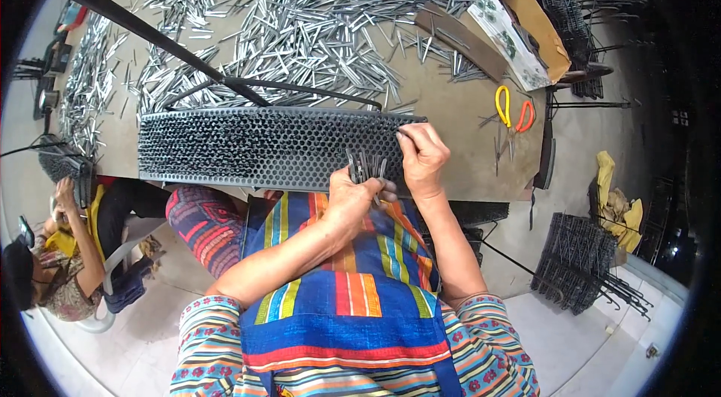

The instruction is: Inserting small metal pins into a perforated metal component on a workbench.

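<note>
The left hand, just below the middle of the frame, is clenched around a small bundle of metal pins that stick up out of the fist. Close beside it on the right, the right hand pinches its fingertips together at the right end of a long perforated metal tray; whether a single pin sits between those fingertips is too small to tell. The tray lies across the near edge of the desk, running from the left-centre of the frame to the hands, its holes mostly filled with dark pin ends. Beyond it, a thin dark bent rod rests along its far side. Farther up, a broad heap of loose silvery pins covers the upper middle of the frame. To the right lie orange-and-yellow-handled scissors, and above them an open cardboard box. In the lower left another person sits low beside the desk. At the lower right, dark wire racks stand on the floor.
</note>
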